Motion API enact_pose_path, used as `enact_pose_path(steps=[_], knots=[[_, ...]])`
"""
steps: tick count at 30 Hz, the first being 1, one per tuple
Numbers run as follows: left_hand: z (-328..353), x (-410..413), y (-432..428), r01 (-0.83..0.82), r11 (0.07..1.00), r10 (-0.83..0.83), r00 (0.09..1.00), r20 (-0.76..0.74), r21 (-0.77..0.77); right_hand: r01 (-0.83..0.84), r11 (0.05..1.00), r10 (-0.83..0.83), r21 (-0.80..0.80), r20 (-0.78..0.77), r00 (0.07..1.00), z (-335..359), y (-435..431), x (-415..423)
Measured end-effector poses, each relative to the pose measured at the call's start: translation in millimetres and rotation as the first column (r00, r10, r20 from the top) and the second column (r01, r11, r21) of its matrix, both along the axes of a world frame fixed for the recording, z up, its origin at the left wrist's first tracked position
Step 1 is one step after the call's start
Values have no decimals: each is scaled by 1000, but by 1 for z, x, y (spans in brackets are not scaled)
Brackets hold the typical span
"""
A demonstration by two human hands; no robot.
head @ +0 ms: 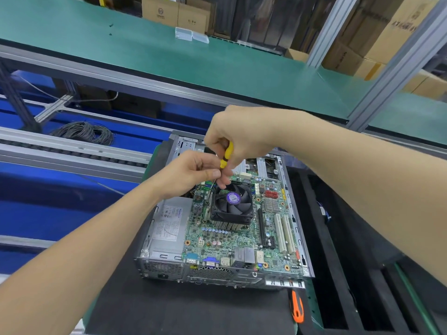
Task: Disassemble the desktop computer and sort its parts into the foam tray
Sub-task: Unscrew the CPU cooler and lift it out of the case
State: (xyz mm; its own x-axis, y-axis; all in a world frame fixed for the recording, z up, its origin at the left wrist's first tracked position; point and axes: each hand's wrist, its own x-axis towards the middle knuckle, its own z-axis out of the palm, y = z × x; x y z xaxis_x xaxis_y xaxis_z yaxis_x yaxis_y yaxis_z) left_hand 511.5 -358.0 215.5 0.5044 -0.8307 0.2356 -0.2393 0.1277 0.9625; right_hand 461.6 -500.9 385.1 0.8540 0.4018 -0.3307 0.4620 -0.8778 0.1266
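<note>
Looks like right hand point(238, 139) grips the screwdriver point(227, 154), left hand point(191, 172) pinches its shaft to steady the tip beside the fan point(232, 201).

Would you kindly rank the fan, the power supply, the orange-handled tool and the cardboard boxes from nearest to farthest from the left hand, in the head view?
From the left hand, pinching the screwdriver:
1. Fan, just below the fingers.
2. Power supply, in the case, left side.
3. Orange-handled tool, on the mat, near right.
4. Cardboard boxes, far behind the shelf.
</note>
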Motion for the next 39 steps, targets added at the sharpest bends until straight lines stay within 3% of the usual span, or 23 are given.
enact_pose_path(steps=[3, 6, 10, 13, 21, 29, 31, 34, 36, 39], knots=[[0, 1, 1, -16, 999, 15, 1000, 7, 43, -117, 993, 118, -22, 58, 991, -4, 4, -3], [5, 0, 1, -11, 999, 7, 998, 63, 51, -80, 996, 82, -25, 80, 993, 2, 3, -5], [10, 1, 2, 18, 999, -20, 998, 65, 37, 293, 953, -302, 71, 241, 922, 3, 4, -3], [7, 1, 3, -13, 999, 12, 999, 49, 33, 442, 885, -459, 148, 113, 881, -9, 11, 0], [-7, -5, 1, -188, 981, 180, 975, -128, -46, 39, 997, -40, 62, 21, 999, 12, 9, -2], [-14, -12, -2, -388, 922, 387, 921, -51, -12, -258, 966, 259, -10, 56, 964, 21, 12, 3], [-13, -9, 1, -344, 939, 344, 938, -40, 4, -186, 983, 185, 4, 84, 979, 22, 13, 1], [-8, -9, 1, -281, 960, 282, 958, -52, 23, 152, 988, -153, 16, 169, 974, 19, 17, -5], [-3, -7, 4, -223, 974, 225, 971, -75, 34, 348, 937, -349, 28, 68, 935, 10, 23, -8], [11, 2, 14, -14, 995, 20, 998, -56, 98, 410, 900, -420, 150, 47, 906, -2, 28, -4]])
